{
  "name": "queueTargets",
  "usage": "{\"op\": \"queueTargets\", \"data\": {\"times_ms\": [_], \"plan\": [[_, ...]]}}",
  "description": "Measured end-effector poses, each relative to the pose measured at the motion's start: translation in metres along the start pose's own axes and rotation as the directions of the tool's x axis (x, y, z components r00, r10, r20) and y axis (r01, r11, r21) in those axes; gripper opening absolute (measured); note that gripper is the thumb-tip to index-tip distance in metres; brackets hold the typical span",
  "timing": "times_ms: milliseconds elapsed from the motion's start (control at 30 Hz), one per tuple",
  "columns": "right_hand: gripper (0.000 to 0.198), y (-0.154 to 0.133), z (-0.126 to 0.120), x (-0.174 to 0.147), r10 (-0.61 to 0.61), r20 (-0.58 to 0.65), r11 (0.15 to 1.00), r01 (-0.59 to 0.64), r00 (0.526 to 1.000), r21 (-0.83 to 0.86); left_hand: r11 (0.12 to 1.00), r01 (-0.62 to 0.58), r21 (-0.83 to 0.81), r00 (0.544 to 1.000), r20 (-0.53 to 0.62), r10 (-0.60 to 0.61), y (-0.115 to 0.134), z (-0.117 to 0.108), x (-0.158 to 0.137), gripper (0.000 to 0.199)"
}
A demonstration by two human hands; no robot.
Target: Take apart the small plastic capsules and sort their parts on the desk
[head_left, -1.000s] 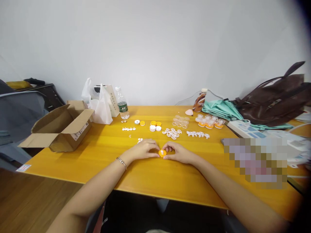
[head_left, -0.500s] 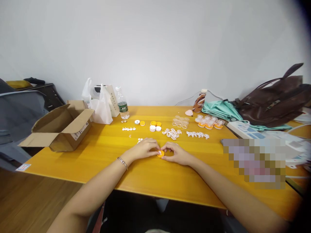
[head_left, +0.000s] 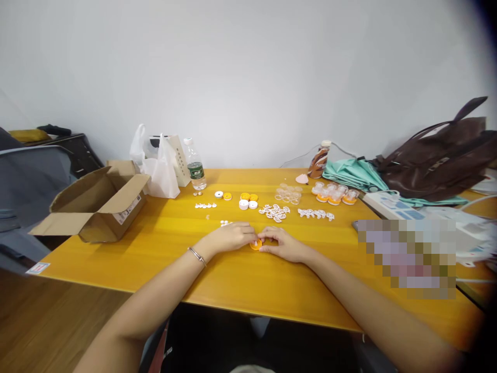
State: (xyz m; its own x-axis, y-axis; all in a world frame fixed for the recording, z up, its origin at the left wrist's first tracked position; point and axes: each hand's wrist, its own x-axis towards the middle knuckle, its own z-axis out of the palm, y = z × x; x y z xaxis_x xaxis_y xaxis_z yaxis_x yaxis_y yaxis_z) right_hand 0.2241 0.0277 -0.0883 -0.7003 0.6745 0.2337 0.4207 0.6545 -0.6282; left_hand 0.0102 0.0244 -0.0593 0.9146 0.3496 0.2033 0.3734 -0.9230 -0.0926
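Since the first frame, I see the orange disc (head_left: 255, 248) has shifted slightly left, and the left hand (head_left: 233, 237) has brought its fingers further over its far left side. The disc now sits low between both hands, just above or on the table (head_left: 248, 285); I can't tell which. A small pale bit shows at its middle. From my end, the right hand (head_left: 285, 244) has a narrow hold on the disc's right side, thumb near and forefinger beyond. The left fingertips cover its upper edge, so I can't tell whether they pinch or only press.

Just beyond the left fingers I have white dots (head_left: 224, 223). Straight beyond the grip stand white wheels (head_left: 248, 205), with yellow wheels (head_left: 249, 197) behind them. Beyond the right hand lie white cutouts (head_left: 275, 212), then clear rings (head_left: 288, 194). Farther right are white brackets (head_left: 316, 214) and, past those, capped units (head_left: 336, 194).
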Motion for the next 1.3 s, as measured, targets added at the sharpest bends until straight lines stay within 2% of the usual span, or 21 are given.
{"op": "queueTargets", "data": {"times_ms": [167, 300, 400, 600, 733, 800, 867, 1000, 1033, 1067, 1167, 1300], "plan": [[0.024, -0.004, -0.002, 0.0, 0.01, -0.01, 1.0, -0.01, 1.0, 0.007, 0.991, -0.04, 0.128, 0.999, 0.008, 0.04, 0.003, -0.004, -0.002, 0.025], [0.022, -0.008, -0.003, 0.0, 0.02, -0.028, 1.0, -0.02, 0.999, 0.012, 0.988, -0.054, 0.146, 0.998, -0.007, 0.056, 0.003, -0.004, -0.001, 0.027], [0.023, -0.008, -0.003, 0.0, 0.022, -0.022, 1.0, -0.022, 1.0, 0.018, 0.998, -0.019, 0.064, 0.999, -0.047, 0.022, 0.004, -0.002, 0.0, 0.026], [0.025, -0.004, -0.002, 0.0, 0.017, -0.018, 1.0, -0.016, 1.0, 0.021, 0.974, 0.179, -0.139, 0.98, -0.067, -0.19, 0.009, 0.004, 0.004, 0.015], [0.028, -0.002, -0.001, -0.001, 0.029, -0.016, 0.999, -0.029, 0.999, 0.026, 0.953, 0.222, -0.206, 0.967, -0.08, -0.243, 0.008, -0.003, 0.002, 0.015], [0.03, -0.002, -0.001, -0.001, 0.041, -0.014, 0.999, -0.041, 0.999, 0.033, 0.944, 0.265, -0.198, 0.949, -0.118, -0.292, 0.002, -0.013, -0.006, 0.017], [0.031, -0.003, -0.002, -0.001, 0.055, -0.006, 0.998, -0.055, 0.998, 0.042, 0.918, 0.359, -0.168, 0.909, -0.16, -0.385, -0.008, -0.023, -0.018, 0.018], [0.031, -0.004, -0.003, -0.001, 0.078, 0.0, 0.995, -0.078, 0.997, 0.06, 0.792, 0.598, -0.122, 0.776, -0.16, -0.61, -0.031, -0.033, -0.043, 0.014], [0.031, -0.004, -0.003, -0.001, 0.082, -0.002, 0.995, -0.082, 0.997, 0.063, 0.77, 0.629, -0.109, 0.757, -0.139, -0.638, -0.035, -0.033, -0.046, 0.013], [0.032, -0.004, -0.003, -0.001, 0.087, -0.004, 0.994, -0.086, 0.996, 0.067, 0.76, 0.644, -0.092, 0.751, -0.114, -0.65, -0.037, -0.031, -0.047, 0.012], [0.032, -0.004, -0.003, 0.0, 0.098, -0.007, 0.992, -0.097, 0.995, 0.075, 0.777, 0.628, -0.032, 0.775, -0.053, -0.629, -0.038, -0.025, -0.045, 0.012], [0.032, -0.004, -0.003, -0.001, 0.097, -0.006, 0.992, -0.096, 0.995, 0.083, 0.777, 0.63, -0.004, 0.776, -0.048, -0.629, -0.035, -0.019, -0.041, 0.014]]}}
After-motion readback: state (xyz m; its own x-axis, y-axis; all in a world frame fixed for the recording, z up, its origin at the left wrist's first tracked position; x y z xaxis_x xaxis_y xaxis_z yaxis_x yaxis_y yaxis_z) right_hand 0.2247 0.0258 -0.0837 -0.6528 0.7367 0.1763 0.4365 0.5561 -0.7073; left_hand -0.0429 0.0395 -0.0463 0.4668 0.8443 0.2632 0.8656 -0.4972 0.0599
